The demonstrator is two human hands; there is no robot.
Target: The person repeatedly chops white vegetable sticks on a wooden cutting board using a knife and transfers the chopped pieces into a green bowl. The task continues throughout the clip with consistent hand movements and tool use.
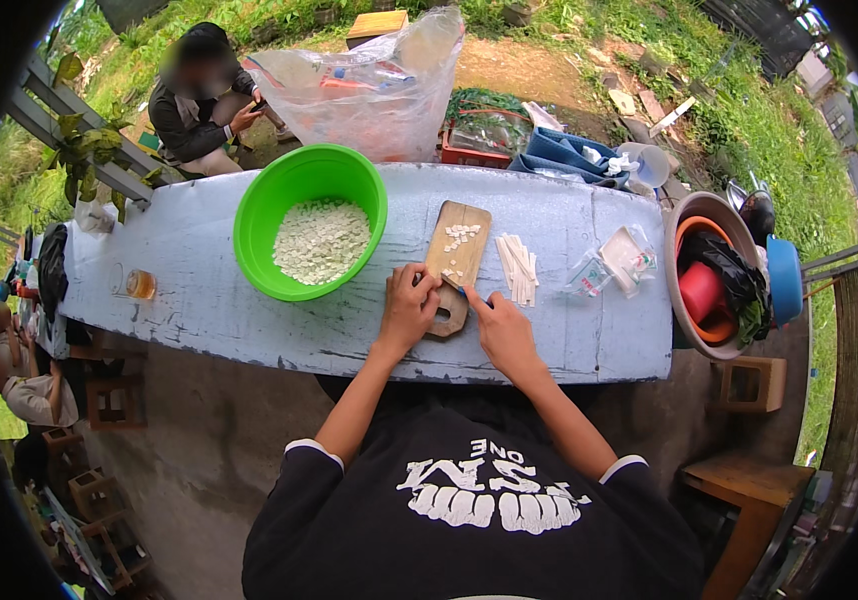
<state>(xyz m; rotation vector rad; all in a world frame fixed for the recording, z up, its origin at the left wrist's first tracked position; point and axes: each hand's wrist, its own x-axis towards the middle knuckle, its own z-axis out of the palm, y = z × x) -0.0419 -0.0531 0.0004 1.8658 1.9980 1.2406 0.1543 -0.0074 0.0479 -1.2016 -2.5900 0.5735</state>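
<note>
A wooden cutting board (462, 217) lies before me with small pale cut squares (462, 234) on it. My right hand (504, 330) grips a small knife (453, 283), its blue handle partly hidden by the fingers. At the board's left side, my left hand (406, 307) has its fingers bent down near the blade; what they press on is hidden. Right of the board lies a loose pile of pale flat strips (519, 270). A green plastic basin (256, 240) to the left holds a heap of similar small squares (322, 241).
Plastic packets (624, 259) lie at the table's right, beside nested basins (676, 300). A glass of amber drink (140, 284) stands on the left. Beyond the table (279, 337) are a seated person (200, 105), a large clear plastic bag (369, 105) and a blue cloth (560, 154).
</note>
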